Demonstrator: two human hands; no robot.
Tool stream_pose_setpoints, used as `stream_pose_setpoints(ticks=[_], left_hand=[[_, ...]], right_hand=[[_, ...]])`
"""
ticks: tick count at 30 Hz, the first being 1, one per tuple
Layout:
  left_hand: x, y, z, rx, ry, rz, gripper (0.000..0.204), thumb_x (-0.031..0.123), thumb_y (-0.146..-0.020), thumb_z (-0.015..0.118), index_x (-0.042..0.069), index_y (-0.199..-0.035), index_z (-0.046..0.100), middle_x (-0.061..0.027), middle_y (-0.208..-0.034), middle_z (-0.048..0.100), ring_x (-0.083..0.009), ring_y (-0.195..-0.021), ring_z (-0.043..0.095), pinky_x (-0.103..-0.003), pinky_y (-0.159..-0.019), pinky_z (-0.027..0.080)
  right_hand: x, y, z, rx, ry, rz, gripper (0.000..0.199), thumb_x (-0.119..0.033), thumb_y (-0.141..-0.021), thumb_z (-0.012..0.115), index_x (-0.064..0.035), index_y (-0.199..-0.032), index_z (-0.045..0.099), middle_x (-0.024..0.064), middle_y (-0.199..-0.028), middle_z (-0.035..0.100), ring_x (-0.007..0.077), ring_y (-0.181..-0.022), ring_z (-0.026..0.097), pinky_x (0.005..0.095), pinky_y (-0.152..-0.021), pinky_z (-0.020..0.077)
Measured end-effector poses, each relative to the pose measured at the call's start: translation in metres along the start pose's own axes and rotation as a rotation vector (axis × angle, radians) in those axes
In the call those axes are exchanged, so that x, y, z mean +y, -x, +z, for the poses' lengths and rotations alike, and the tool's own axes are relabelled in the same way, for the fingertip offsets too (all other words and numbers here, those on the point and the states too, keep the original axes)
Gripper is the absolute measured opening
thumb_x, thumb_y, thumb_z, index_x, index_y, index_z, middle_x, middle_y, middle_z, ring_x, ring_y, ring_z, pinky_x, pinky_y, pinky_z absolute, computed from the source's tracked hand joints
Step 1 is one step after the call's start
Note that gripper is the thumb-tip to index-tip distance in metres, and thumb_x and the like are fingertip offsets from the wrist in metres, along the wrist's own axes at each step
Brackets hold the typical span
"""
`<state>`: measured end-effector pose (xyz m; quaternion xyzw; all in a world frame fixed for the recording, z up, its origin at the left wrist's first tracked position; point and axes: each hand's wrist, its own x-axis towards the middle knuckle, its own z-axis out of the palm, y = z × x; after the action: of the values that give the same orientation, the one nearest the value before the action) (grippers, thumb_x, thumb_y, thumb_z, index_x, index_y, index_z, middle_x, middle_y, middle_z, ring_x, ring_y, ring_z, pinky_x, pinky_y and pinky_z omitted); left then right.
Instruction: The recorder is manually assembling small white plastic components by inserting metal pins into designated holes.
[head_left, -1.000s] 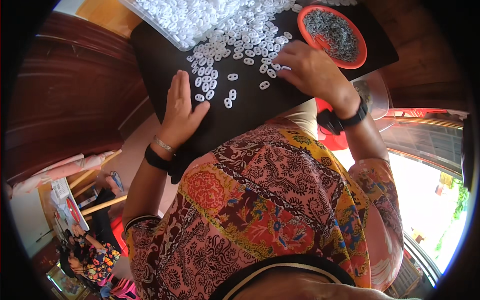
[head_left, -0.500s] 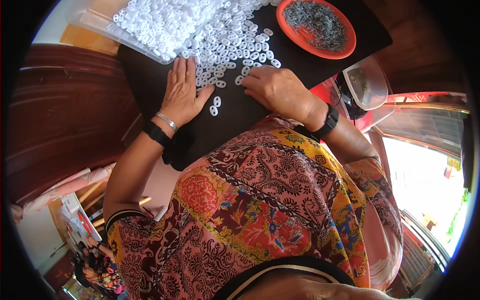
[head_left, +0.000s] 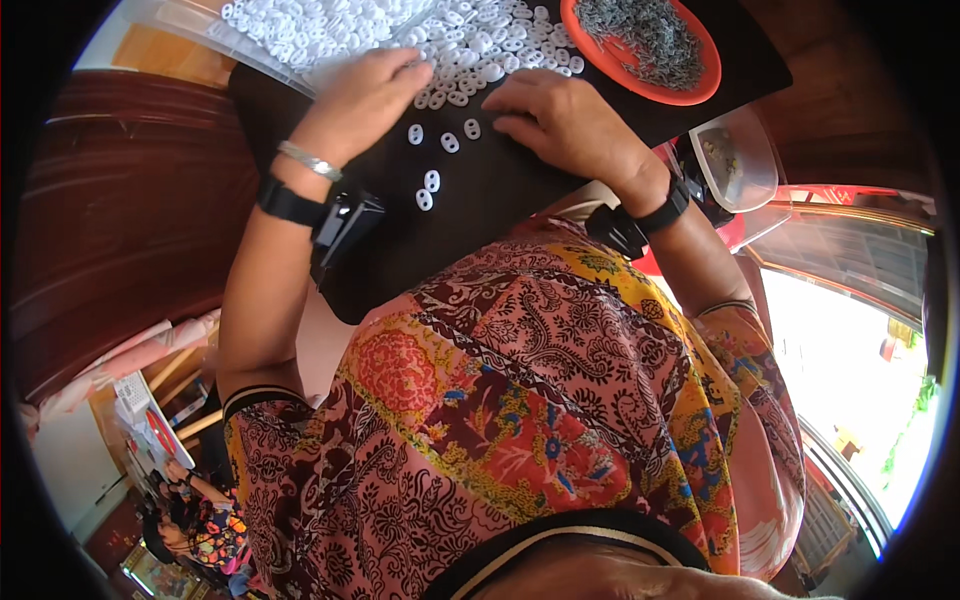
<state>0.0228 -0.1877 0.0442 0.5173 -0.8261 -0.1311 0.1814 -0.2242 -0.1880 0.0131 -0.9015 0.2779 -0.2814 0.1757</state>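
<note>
Left hand, right hand: half-curled by white pieces; contents hidden, can't tell
Orange dish: rim corrals grey bits

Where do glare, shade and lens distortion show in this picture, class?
Head view, right: the bright opening is washed out to near white; head view, top: the heaped white pieces glare, their outlines merging in places; head view, left: the dark red panelling sits dim; head view, rim: fisheye bends straight edges, corners fall black.

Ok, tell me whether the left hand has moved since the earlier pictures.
Yes: against the black table, the left hand has moved farther forward, toward the clear plastic bin.
</note>
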Motion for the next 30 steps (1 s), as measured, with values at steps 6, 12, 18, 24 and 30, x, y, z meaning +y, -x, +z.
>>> stream_pose_setpoints(ticks=[6,12,18,24,30], left_hand=[[0.016,-0.002,-0.059,0.049,1.309,0.271,0.043,0.032,-0.096,0.033,-0.001,-0.114,0.055,-0.0137,-0.106,0.063,-0.0195,-0.098,0.060,-0.028,-0.080,0.045],[0.058,0.075,-0.096,0.192,0.870,-0.292,0.042,0.028,-0.095,0.032,-0.001,-0.116,0.055,-0.0136,-0.108,0.063,-0.0193,-0.099,0.061,-0.029,-0.081,0.044],[0.114,0.159,-0.114,0.074,1.200,-0.168,0.044,0.030,-0.095,0.035,-0.007,-0.112,0.049,-0.0239,-0.104,0.061,-0.0308,-0.092,0.061,-0.037,-0.082,0.046],[0.180,0.132,-0.116,0.150,1.212,0.118,0.035,0.024,-0.094,0.038,-0.006,-0.106,0.050,-0.0244,-0.098,0.061,-0.0298,-0.085,0.061,-0.036,-0.077,0.049],[0.168,0.051,-0.096,0.560,0.870,0.284,0.033,0.022,-0.094,0.035,-0.006,-0.098,0.051,-0.0193,-0.088,0.061,-0.0239,-0.076,0.060,-0.031,-0.071,0.048]], right_hand=[[-0.056,-0.013,0.008,-0.265,-0.140,-0.331,0.026,-0.013,-0.075,0.066,-0.0075,-0.099,0.062,0.0069,-0.097,0.058,0.0250,-0.094,0.055,0.0346,-0.078,0.0486],[-0.063,-0.014,0.029,-0.374,-0.047,-0.428,0.018,-0.013,-0.075,0.064,-0.0065,-0.092,0.060,0.0057,-0.097,0.057,0.0235,-0.092,0.054,0.0334,-0.077,0.0482],[-0.057,-0.010,0.041,-0.279,0.021,-0.435,0.010,-0.013,-0.076,0.059,-0.0079,-0.084,0.061,0.0044,-0.090,0.055,0.0215,-0.088,0.055,0.0321,-0.074,0.0490],[-0.061,-0.013,0.046,-0.206,0.123,-0.463,0.008,-0.013,-0.077,0.056,-0.0072,-0.081,0.059,0.0053,-0.089,0.054,0.0221,-0.086,0.055,0.0320,-0.073,0.0490],[-0.040,0.005,0.025,-0.131,0.190,-0.329,0.009,-0.011,-0.076,0.059,-0.0070,-0.083,0.060,0.0051,-0.089,0.055,0.0234,-0.088,0.054,0.0330,-0.076,0.0484]])
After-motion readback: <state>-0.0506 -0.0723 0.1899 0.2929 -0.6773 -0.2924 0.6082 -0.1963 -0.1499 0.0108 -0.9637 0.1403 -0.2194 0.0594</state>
